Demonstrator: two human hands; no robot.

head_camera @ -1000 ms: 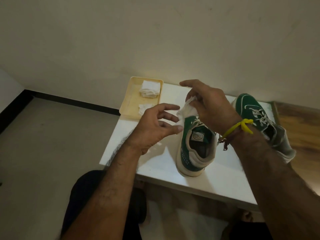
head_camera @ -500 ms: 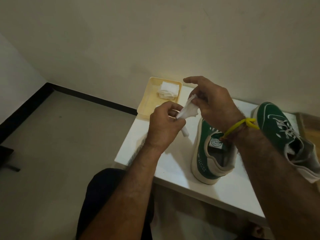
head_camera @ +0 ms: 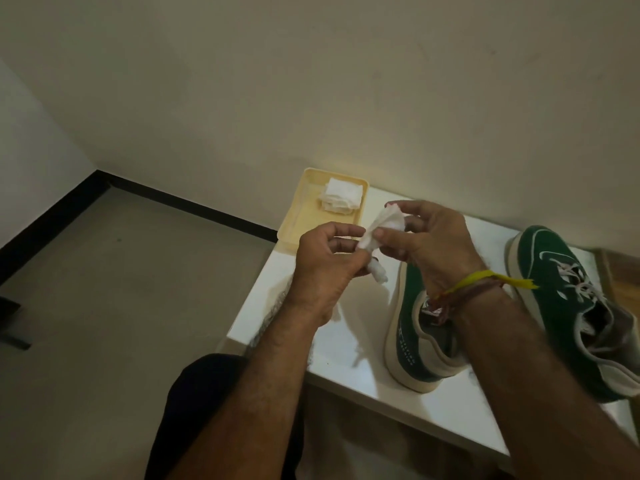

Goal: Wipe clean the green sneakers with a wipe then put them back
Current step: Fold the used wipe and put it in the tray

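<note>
Two green sneakers with cream soles stand on a white table. The near sneaker is partly hidden by my right forearm; the far sneaker lies at the right edge, laces loose. Both hands hold one crumpled white wipe above the table, left of the sneakers. My left hand pinches its lower end, and my right hand pinches its upper part between thumb and fingers.
A pale yellow tray sits at the table's far left corner with a stack of folded white wipes. A wall rises just behind the table. Grey floor and a black skirting lie to the left. My knee is below the table's near edge.
My left hand closed onto the wipe's lower end and both hands drew it out over the table's left part. The view swung left, so the sneakers now sit further right.
</note>
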